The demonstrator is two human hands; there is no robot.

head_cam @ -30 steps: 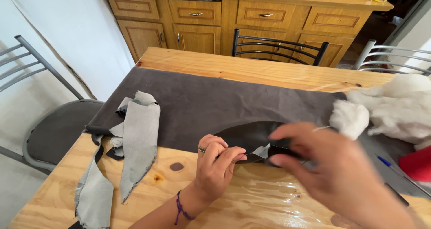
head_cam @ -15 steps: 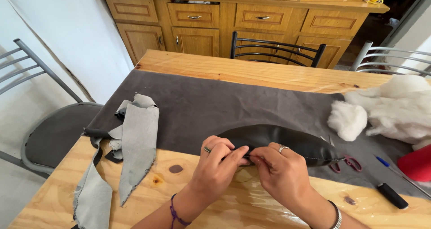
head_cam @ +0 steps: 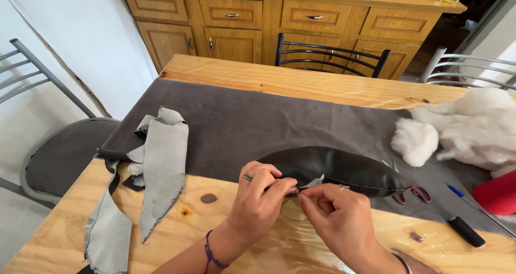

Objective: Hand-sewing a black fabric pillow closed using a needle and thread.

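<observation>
A stuffed black leather piece (head_cam: 333,169), long and pointed at its right end, lies on the dark grey cloth (head_cam: 242,123) at the near table edge. My left hand (head_cam: 258,196) pinches its lower left edge, where a pale bit of lining shows. My right hand (head_cam: 336,220) is closed just right of it, fingertips meeting the left hand's at the seam. A line of stitches runs along the piece's lower edge. Whether the right fingers hold a needle, I cannot tell.
Light grey fabric strips (head_cam: 156,166) hang over the wooden table (head_cam: 301,83) at left. White stuffing (head_cam: 462,129) is piled at right, beside a red cone (head_cam: 497,193), small scissors (head_cam: 411,193), a blue pen (head_cam: 473,204) and a black spool (head_cam: 466,231). Metal chairs surround the table.
My right hand came down from over the black piece's right part to the seam beside my left hand, then closed tighter there. The piece stayed put.
</observation>
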